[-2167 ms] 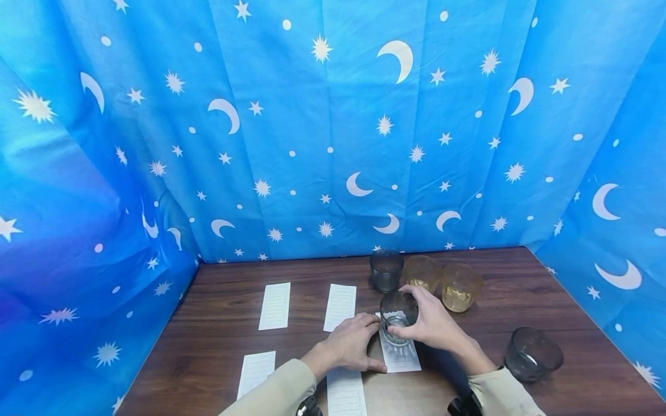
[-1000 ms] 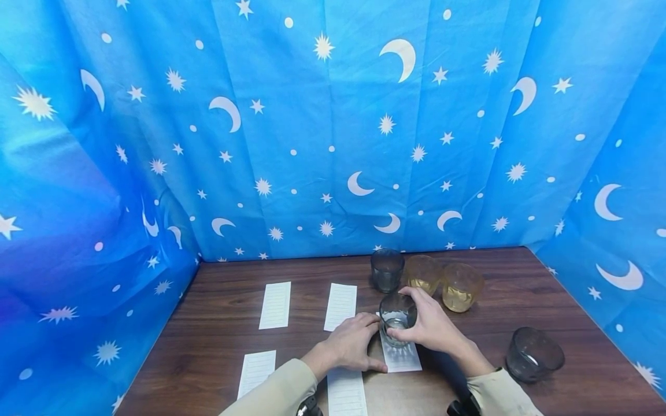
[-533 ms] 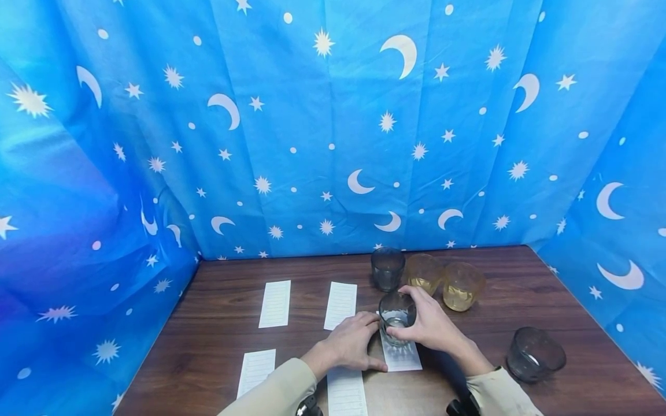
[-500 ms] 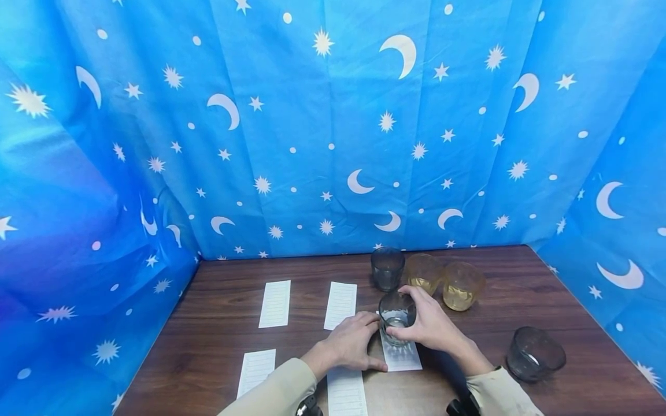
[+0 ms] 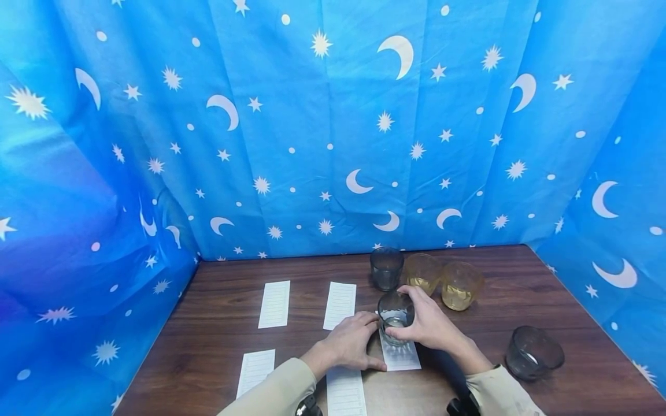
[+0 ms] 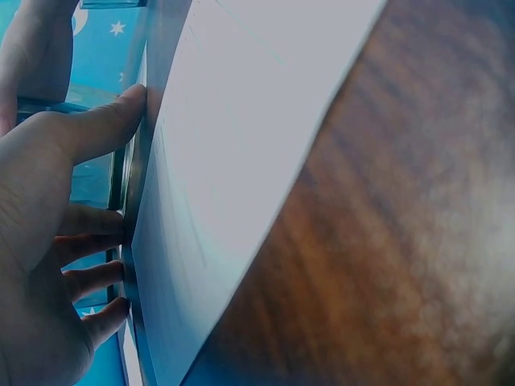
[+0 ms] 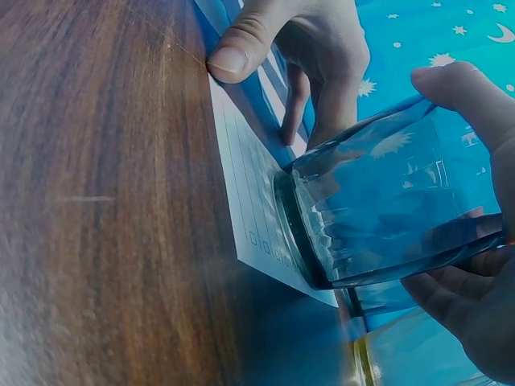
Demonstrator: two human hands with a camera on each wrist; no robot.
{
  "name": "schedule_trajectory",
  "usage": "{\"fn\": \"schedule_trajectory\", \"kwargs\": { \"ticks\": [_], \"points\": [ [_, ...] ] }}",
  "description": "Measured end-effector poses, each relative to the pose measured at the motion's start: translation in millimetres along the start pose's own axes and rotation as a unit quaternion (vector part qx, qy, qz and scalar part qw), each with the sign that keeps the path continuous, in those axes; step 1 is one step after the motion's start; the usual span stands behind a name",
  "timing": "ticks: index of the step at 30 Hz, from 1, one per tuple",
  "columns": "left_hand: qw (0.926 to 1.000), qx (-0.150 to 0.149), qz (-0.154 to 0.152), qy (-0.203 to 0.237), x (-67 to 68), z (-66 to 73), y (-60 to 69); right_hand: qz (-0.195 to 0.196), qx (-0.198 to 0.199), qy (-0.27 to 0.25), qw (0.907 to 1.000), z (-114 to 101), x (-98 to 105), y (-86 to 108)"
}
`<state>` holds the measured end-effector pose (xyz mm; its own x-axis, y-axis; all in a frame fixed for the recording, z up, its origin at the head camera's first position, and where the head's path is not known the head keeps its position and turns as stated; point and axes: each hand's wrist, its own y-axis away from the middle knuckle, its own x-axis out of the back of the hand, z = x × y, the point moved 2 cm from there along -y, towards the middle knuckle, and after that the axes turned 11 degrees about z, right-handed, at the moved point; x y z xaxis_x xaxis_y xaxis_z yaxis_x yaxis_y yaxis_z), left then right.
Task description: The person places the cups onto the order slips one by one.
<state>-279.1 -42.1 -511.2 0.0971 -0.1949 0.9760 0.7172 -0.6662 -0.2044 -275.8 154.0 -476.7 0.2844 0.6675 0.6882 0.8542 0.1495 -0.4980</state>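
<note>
My right hand [image 5: 429, 320] grips a grey-tinted drinking glass [image 7: 386, 201] near its rim, thumb on one side and fingers on the other. Upright, the glass stands on a white printed slip of paper [image 5: 403, 361]. Just left of it, my left hand [image 5: 350, 342] rests on the table, fingertips down by the slip's left edge. Its thumb [image 7: 231, 60] touches down at the slip's near corner in the right wrist view. The left fingers are spread and hold nothing visible. Part of the slip is hidden under the glass.
Behind stand a dark glass [image 5: 387, 270] and two amber glasses [image 5: 422, 274], [image 5: 460, 289]. Another dark glass [image 5: 533, 353] is at the right. More paper slips [image 5: 274, 304], [image 5: 340, 306], [image 5: 256, 372], [image 5: 346, 394] lie left on the wooden table [image 5: 218, 323]. A blue star-patterned curtain [image 5: 291, 127] surrounds it.
The right hand and its glass have shifted very slightly on the slip since the first frame. Both hands otherwise keep their places; the whole view drifts a little.
</note>
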Motion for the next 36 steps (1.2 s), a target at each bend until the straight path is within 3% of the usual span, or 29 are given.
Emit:
{"fn": "schedule_trajectory", "kwargs": {
  "ticks": [27, 36],
  "points": [
    [0.9999, -0.006, 0.011, 0.001, 0.5, -2.3, 2.3, -0.016, -0.004, 0.008, 0.9998, -4.7, 2.2, -1.4],
    [0.9991, -0.008, 0.038, 0.016, 5.7, -8.8, 2.0, -0.019, -0.005, 0.007, 0.9998, -5.8, 7.2, 0.8]
  ]
}}
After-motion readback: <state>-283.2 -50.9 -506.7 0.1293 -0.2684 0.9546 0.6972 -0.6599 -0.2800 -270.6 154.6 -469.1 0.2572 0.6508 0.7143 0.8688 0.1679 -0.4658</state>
